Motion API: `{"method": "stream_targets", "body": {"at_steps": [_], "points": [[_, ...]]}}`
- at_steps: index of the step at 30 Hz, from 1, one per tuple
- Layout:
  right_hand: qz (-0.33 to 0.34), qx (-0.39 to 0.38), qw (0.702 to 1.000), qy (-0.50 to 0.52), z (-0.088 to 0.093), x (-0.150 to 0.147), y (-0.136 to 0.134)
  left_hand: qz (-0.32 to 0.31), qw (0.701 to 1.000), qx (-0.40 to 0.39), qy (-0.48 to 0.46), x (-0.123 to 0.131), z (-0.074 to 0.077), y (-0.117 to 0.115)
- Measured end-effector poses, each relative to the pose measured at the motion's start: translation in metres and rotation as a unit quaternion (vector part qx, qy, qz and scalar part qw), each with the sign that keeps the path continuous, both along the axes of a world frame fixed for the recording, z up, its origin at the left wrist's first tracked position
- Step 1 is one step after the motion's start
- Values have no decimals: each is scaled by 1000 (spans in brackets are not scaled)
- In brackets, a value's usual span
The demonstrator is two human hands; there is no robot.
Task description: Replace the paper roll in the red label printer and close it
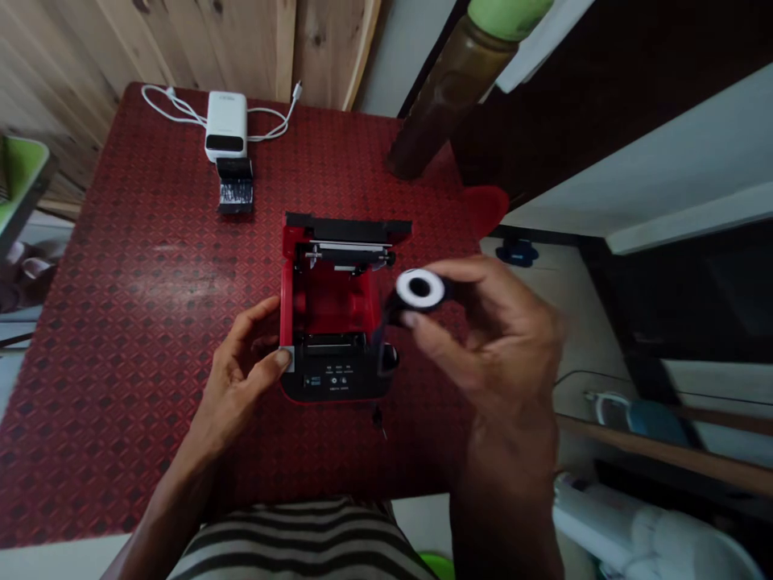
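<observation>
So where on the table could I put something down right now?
The widest bare patch of red tabletop runs from your left hand to the left edge. Another lies behind the open printer, between the white cable and the green-capped bottle. It's crowded right of the printer, where your right hand holds the black-and-white roll.

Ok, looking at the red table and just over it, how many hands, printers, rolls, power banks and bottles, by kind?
Left hand and right hand: 2 hands
Printer: 1
Roll: 1
Power bank: 1
Bottle: 1
Total: 6
</observation>
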State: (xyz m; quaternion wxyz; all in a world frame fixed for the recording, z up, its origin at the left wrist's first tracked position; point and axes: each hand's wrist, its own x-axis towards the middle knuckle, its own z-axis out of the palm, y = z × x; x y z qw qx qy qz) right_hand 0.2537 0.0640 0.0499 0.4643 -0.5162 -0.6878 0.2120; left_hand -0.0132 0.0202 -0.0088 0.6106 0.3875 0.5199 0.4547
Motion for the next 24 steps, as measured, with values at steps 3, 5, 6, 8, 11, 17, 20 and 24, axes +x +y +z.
{"method": "stream_targets", "body": {"at_steps": [3,5,6,8,11,17,20,24], "points": [[-114,-27,985,127,-29,25,9,0,1000,1,3,0,-1,0],[-172,-24,971,164,-51,33,18,4,1000,6,3,1,-1,0],[-193,-20,966,171,-61,35,23,7,1000,9,2,1,-2,0],[-224,-18,961,163,-80,35,30,13,1000,14,2,2,-2,0],[-227,-48,964,132,-102,27,33,15,1000,15,2,2,-1,0],[-157,-122,977,81,-118,11,23,10,1000,12,-5,2,0,0],[-138,-137,979,66,-116,7,22,7,1000,12,-1,1,0,0],[-123,-150,979,55,-114,8,21,5,1000,9,-2,1,-1,-1]]}}
